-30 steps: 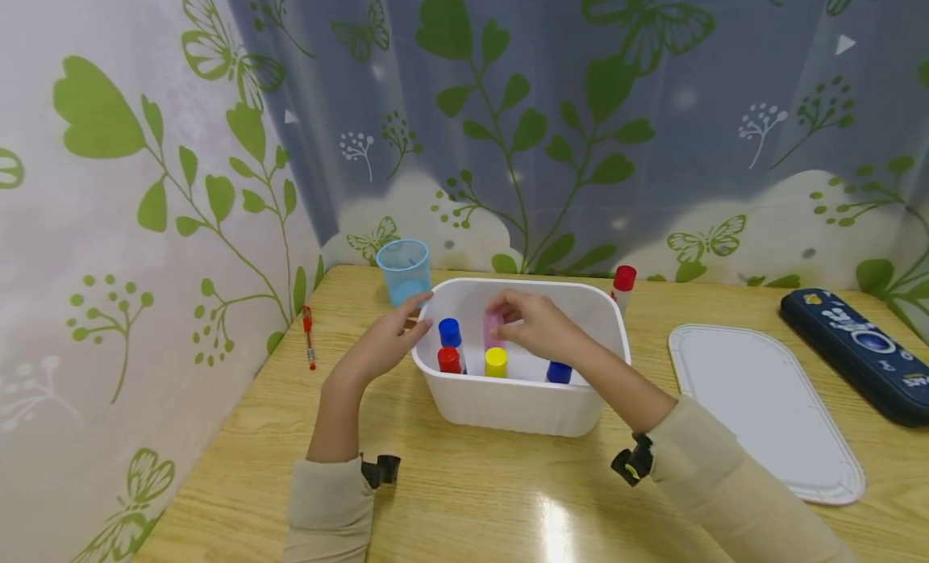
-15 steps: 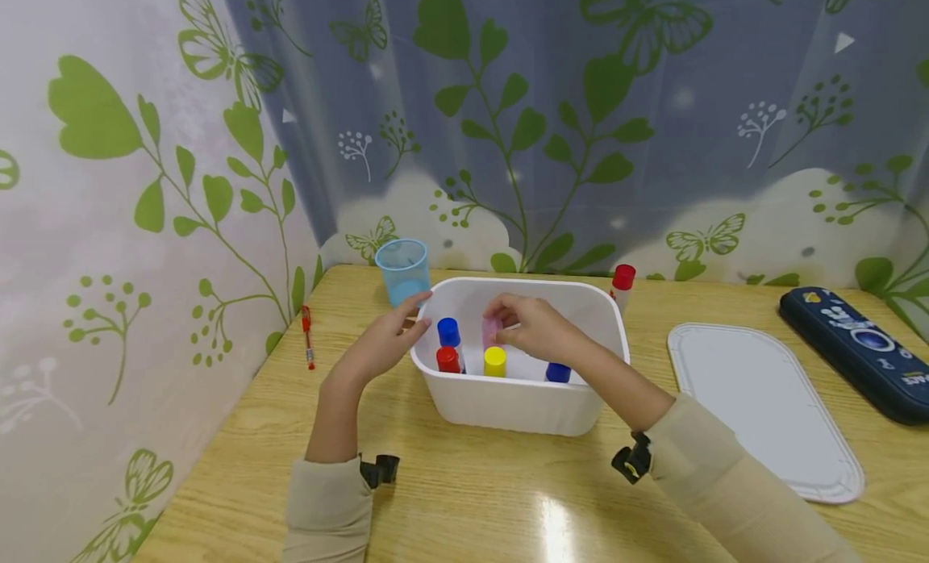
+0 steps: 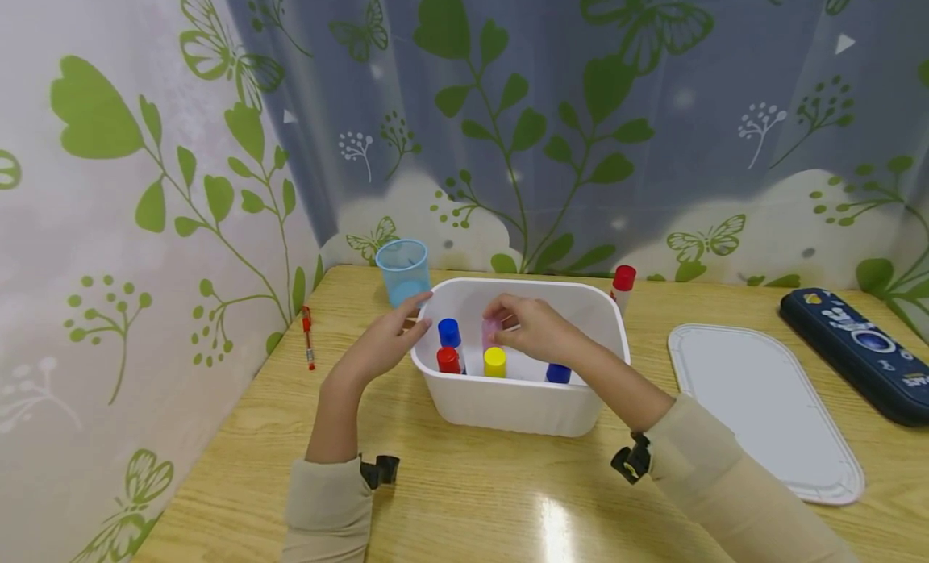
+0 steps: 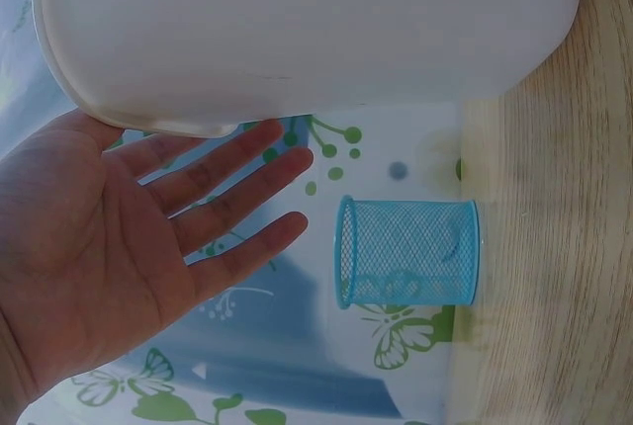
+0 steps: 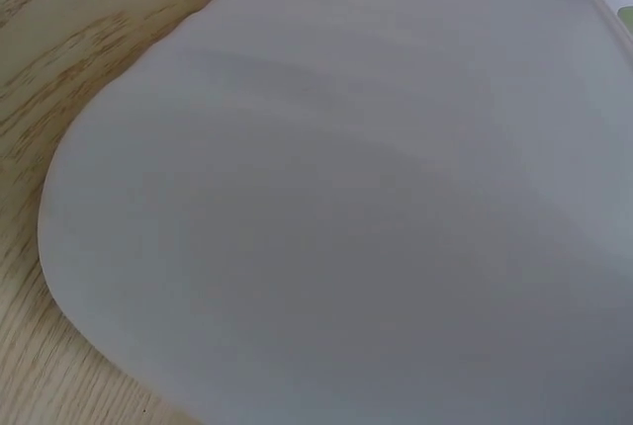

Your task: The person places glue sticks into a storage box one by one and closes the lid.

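A white plastic tub (image 3: 518, 406) stands on the wooden table. My left hand (image 3: 385, 341) rests at its left rim; in the left wrist view that hand (image 4: 129, 227) has its fingers straight and spread along the outside. My right hand (image 3: 533, 325) reaches inside and pinches a translucent pink, tube-like thing (image 3: 491, 335), partly covered by the fingers. Around it in the tub stand tubes with a blue cap (image 3: 449, 331), a red cap (image 3: 448, 360) and a yellow cap (image 3: 495, 361). Another blue cap (image 3: 558, 373) shows under my right forearm. The tub's wall (image 5: 326, 198) fills the right wrist view.
A blue mesh pen cup (image 3: 403, 271) stands behind the tub's left corner, a red-capped tube (image 3: 622, 285) behind its right one. A red pen (image 3: 308, 337) lies left. On the right lie a white board (image 3: 762, 410) and a dark pencil case (image 3: 860, 353). Curtains hang behind.
My right hand has lowered very slightly with the pink thing within the tub. The left hand keeps its place at the rim.
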{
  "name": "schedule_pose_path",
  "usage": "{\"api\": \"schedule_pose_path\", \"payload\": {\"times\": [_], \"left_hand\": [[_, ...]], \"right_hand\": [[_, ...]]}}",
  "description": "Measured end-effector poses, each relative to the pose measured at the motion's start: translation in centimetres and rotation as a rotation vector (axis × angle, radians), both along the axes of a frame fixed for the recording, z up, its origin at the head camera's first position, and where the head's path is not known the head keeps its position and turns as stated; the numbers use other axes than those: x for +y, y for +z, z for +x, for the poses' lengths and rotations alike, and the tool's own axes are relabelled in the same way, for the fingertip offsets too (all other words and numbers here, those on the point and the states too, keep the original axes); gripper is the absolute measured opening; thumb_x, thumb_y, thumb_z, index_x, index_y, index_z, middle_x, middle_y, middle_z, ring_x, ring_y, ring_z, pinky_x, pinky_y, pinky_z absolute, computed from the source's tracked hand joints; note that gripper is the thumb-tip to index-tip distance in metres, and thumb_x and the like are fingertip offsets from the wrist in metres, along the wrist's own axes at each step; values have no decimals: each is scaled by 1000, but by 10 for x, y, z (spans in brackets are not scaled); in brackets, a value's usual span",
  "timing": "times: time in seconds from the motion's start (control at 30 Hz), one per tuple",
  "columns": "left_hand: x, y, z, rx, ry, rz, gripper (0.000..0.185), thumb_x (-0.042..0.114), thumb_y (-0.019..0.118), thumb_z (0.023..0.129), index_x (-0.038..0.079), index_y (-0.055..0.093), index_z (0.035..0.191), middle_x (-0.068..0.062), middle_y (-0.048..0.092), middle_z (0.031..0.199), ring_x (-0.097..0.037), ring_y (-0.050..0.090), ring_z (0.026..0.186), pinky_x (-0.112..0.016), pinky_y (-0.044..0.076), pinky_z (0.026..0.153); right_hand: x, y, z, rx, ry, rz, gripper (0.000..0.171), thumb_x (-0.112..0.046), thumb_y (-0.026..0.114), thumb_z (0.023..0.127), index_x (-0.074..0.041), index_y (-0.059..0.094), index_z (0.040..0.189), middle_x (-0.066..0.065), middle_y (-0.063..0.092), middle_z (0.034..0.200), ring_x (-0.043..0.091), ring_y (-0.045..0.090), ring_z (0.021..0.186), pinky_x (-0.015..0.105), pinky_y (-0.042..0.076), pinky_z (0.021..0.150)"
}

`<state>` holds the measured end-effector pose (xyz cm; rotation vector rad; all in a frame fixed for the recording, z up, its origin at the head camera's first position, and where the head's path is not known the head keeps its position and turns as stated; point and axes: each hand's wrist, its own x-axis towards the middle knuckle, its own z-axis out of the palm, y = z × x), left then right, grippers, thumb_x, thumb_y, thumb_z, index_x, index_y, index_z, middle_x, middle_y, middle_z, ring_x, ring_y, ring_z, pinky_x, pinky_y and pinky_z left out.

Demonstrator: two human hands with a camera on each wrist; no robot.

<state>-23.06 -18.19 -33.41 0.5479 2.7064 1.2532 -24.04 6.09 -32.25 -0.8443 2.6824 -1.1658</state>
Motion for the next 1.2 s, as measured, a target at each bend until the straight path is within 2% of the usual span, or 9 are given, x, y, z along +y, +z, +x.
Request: {"api": "schedule_pose_path", "payload": {"times": [0.57, 0.8, 0.97, 1.2], "left_hand": [[-1, -1, -1, -5, -3, 1, 51, 27, 44, 99, 13, 27, 145, -18, 46, 130, -32, 47, 116, -48, 41, 91], [-1, -2, -2, -5, -3, 2, 51, 27, 44, 99, 13, 28, 145, -18, 46, 129, -32, 47, 116, -48, 42, 90], [0, -2, -2, -7, -9, 9, 51, 27, 44, 99, 13, 27, 145, -18, 46, 130, -32, 47, 115, -47, 42, 90], [-1, -2, -1, -10, -11, 10, 52, 29, 43, 99, 14, 26, 145, -17, 45, 131, -32, 46, 116, -49, 42, 90]], "right_hand": [[4, 3, 0, -13, 18, 10, 25, -7, 60, 88, 0, 58, 112, 10, 60, 108, 26, 56, 102, 36, 46, 87], [13, 14, 0, -2, 9, -29, 29, -10, 61, 89, 1, 57, 114, 13, 59, 111, 27, 56, 104, 36, 46, 87], [36, 26, -2, 34, -48, -84, 28, -11, 62, 88, 1, 58, 114, 14, 60, 111, 27, 57, 103, 38, 47, 86], [84, 42, -12, 126, -184, -92, 30, -18, 60, 91, 0, 57, 115, 15, 60, 109, 28, 56, 101, 44, 45, 85]]}}
